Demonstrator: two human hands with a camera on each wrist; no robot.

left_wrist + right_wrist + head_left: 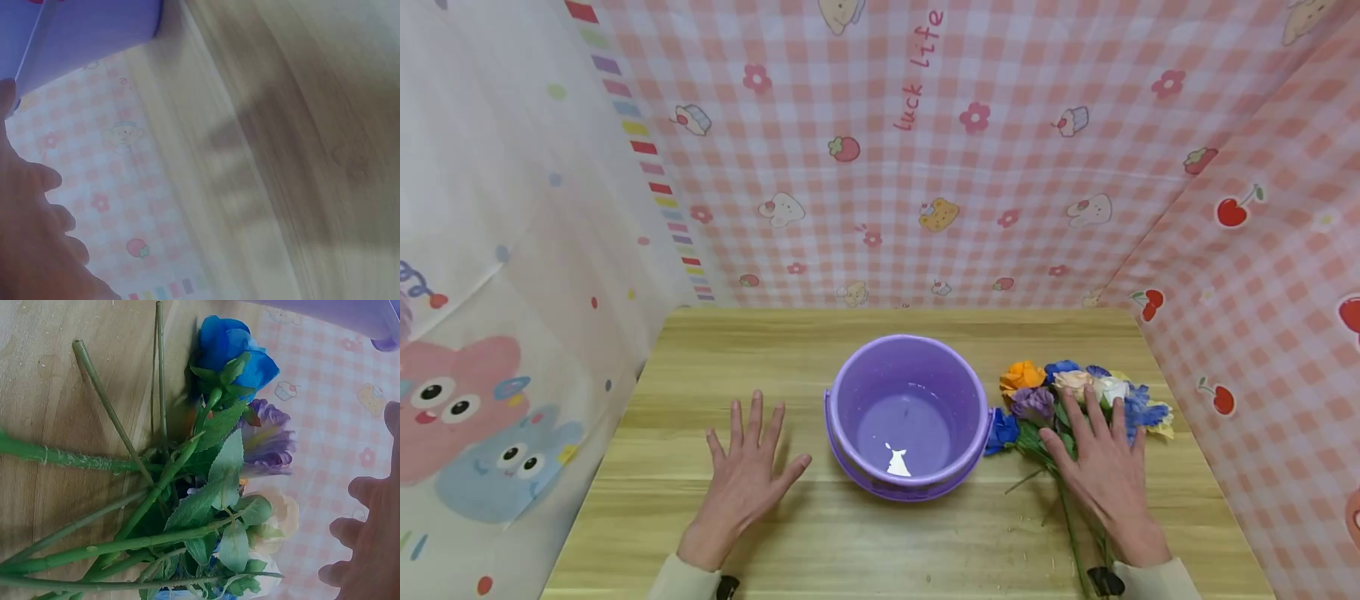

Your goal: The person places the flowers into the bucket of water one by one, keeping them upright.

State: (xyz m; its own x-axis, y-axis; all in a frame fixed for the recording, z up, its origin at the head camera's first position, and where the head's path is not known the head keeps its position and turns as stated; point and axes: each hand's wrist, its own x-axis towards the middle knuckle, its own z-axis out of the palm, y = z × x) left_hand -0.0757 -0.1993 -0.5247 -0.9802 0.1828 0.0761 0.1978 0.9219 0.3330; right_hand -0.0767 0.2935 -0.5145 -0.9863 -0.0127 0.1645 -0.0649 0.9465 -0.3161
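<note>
A purple bucket [908, 492] stands mid-table with its handle lowered; light glints off what looks like water at the bottom. To its left, my left hand [745, 475] spreads its fingers above the wood and holds nothing. My right hand [1105, 475] is spread the same way over a bunch of flowers on the right, and whether it touches them cannot be told. The bunch has an orange flower [1022, 377], a purple flower [272, 437], a blue rose [231, 353], pale blooms and more blue ones. Green stems [112, 550] run from it toward the table's near edge.
The wooden table [700, 358] carries small wet drops near the stems. A pink checked cloth [880, 167] hangs behind and along the right, and a white cartoon-print cloth [550, 250] hangs at the left.
</note>
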